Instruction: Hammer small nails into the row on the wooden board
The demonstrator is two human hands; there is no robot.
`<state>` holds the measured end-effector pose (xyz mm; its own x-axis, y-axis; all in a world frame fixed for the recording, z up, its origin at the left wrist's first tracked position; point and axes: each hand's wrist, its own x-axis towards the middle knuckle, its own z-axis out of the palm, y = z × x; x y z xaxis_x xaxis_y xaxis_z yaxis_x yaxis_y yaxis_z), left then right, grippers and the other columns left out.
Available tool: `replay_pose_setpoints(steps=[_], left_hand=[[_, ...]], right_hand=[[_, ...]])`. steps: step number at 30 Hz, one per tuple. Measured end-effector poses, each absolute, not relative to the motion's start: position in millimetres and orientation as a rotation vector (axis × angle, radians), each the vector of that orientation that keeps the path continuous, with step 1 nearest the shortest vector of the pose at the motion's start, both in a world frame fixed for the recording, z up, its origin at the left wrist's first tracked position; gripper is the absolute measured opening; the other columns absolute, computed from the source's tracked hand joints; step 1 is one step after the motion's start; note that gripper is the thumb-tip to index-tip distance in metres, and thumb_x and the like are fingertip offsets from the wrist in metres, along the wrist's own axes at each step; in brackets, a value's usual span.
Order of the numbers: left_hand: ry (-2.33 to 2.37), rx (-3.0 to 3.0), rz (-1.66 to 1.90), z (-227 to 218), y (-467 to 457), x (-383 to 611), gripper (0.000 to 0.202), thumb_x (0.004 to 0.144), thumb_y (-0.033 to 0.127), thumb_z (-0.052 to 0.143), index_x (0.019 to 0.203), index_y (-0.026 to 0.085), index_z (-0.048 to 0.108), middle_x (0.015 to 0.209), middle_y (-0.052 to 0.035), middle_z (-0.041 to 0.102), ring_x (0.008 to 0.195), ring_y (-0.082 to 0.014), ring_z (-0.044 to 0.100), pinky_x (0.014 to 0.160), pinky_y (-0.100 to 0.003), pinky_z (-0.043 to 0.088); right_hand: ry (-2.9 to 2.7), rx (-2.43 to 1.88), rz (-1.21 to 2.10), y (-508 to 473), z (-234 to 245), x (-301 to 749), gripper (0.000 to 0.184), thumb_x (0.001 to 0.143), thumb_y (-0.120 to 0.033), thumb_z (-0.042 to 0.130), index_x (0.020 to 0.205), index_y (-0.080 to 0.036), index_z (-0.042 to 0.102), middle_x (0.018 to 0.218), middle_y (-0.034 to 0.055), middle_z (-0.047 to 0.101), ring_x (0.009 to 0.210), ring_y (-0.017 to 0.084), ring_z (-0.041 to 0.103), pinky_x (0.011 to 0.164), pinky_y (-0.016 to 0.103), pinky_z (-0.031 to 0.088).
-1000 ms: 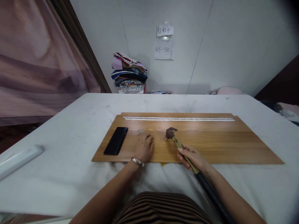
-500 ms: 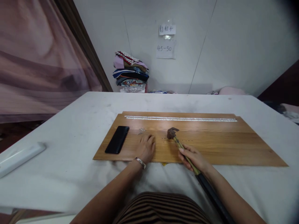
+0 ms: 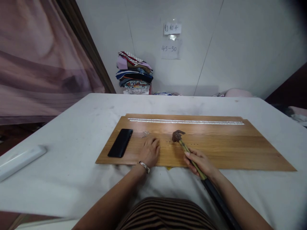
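While the R hand [image 3: 200, 161] wraps round the hammer [image 3: 202, 176] abt halfway up its handle, the hammer head is over the mid of the brown board [image 3: 235, 150]; can't tell if it touches. L hand [image 3: 150, 152] is palm down on the board w/ bent fingers; can't tell if it pinches anything. Some thin nails [image 3: 145, 133] lie just past it, & a black phone [image 3: 120, 143] is to its left. 2 white strips [image 3: 187, 121] run nr the board's far edge.
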<state>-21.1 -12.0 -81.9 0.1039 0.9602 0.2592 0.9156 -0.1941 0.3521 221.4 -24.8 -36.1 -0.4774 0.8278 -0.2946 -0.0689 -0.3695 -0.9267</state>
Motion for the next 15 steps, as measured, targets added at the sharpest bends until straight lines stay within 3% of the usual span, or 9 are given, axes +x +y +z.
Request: replay_pose_setpoints(steps=[15], left_hand=[[1.927,2.289,0.672,-80.5,-11.5,-20.5,0.026,0.087,0.022,0.047,0.110,0.018,0.058,0.117,-0.0097,0.058,0.111,-0.0238,0.051,0.097,-0.041,0.041]], right_hand=[[-1.236,-1.063,1.888,-24.8,-34.8,221.4,0.035,0.078,-0.051,0.062,0.073,-0.019,0.047,0.056,-0.0075,0.051,0.028,0.001,0.035,0.025,0.013,0.028]])
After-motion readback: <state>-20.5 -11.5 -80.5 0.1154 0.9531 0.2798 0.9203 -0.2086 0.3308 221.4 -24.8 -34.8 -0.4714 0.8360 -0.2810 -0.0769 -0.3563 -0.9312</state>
